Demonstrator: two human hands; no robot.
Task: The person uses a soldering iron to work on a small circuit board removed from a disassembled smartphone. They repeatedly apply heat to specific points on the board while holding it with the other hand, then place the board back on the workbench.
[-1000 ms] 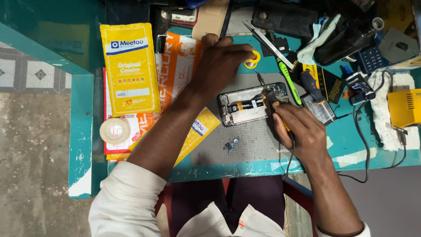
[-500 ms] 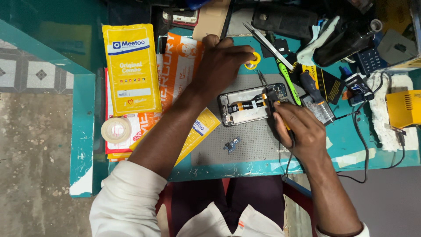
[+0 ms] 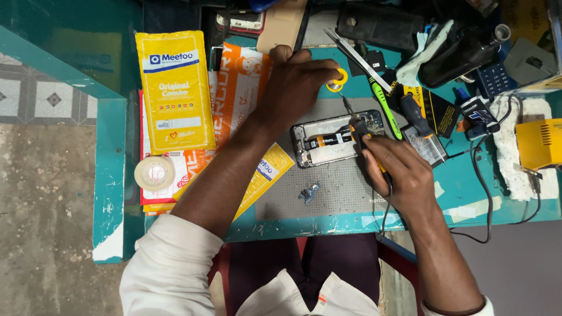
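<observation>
Gripping corded soldering iron (image 3: 364, 136), right hand (image 3: 401, 172) fingers wrapped; left hand (image 3: 298, 82) fingers pinch tweezers (image 3: 346, 105) over opened rectangular phone (image 3: 333, 140).

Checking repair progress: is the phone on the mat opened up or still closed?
Opened. The phone lies flat on the grey mat with no back cover, its battery and inner parts exposed.

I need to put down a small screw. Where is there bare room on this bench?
The grey mat is bare below the opened phone, right of the small metal part. The bench's back and right, around the yellow box, are crowded.
</observation>
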